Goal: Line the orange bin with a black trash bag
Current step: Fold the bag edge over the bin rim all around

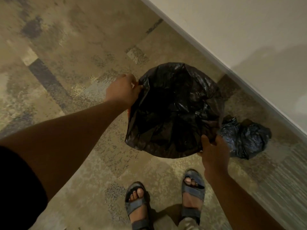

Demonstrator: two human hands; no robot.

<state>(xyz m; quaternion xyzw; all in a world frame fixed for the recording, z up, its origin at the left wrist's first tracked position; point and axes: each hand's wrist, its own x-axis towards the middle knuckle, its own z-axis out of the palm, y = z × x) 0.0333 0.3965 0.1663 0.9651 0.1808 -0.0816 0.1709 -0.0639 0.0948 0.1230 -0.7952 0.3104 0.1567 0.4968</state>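
Bag [174, 110] rim in both hands

orange bin [127, 113]: nearly all hidden under my black bag [174, 110], only a sliver shows by my left hand [123, 90] | bag's inside: too dark to read | right hand [214, 151]: fingertips tucked under the bag's edge | my sandals [137, 208]: heels cut off by bottom edge

Trash bag [174, 110] over bin [127, 113], crumpled bag [244, 138] just right.
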